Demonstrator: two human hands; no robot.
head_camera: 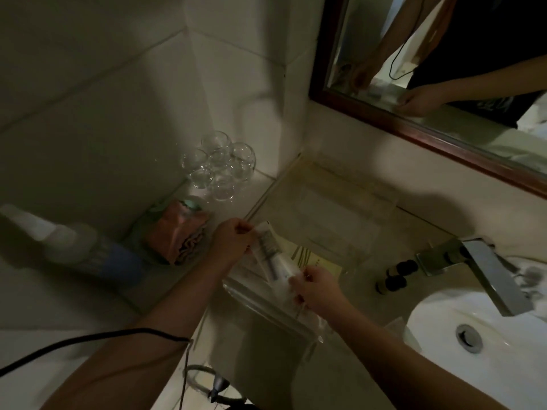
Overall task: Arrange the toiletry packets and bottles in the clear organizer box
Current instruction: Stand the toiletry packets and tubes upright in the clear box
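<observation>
**Clear organizer box [266, 306]: one packet held over it by both ends**

The worktop [367, 300] carries everything, with the sink [488, 335] and its faucet [485, 270] to the right; the clear organizer box sits between the sink and the wall corner, its near rim towards the person, probably so both arms can reach in from above; a pink tissue box [177, 232] and a cluster of drinking glasses [219, 167] stand against the wall off the box's left side, out of the way; a yellow packet [318, 260] lies flat inside the box; above it the toiletry packet [272, 258], clear with what looks like a brush and a small tube inside, is stretched slantwise between the hands; the left hand [233, 241] has its grip pinched on the far end, the right hand [316, 288] pinches the near end, which I judge keeps the limp wrapper straight for laying beside the yellow one; small dark-capped bottles [396, 275] stand on the worktop just beside the faucet base, outside the box.
</observation>
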